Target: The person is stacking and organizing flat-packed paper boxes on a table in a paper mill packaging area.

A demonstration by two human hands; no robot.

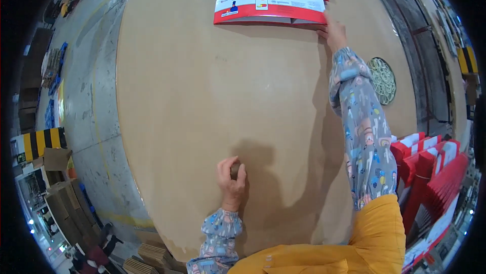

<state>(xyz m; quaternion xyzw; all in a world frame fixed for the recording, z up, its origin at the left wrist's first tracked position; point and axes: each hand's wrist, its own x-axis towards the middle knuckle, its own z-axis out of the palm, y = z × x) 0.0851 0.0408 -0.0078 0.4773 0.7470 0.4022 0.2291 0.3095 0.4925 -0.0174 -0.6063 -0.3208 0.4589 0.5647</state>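
At the far side of the table, flat red-and-white cartons (271, 3) lie in an overlapping pile. The nearest one has its front edge slightly raised. My right hand (335, 35) reaches to that carton's near right corner, with the corner between thumb and fingers. Close to my body, my left hand (231, 183) rests low over the brown tabletop (212, 102). Its fingers are curled and the thumb stands apart, with nothing visible in the gap. Patterned sleeve covers run along both forearms.
Right of my forearm sits a round dish of pale rubber bands (383, 80). Bundled red-and-white cartons (430, 178) stand at the right edge by my body. Brown cardboard (147, 259) is stacked below the table's left corner. Concrete floor (104, 96) runs along the left.
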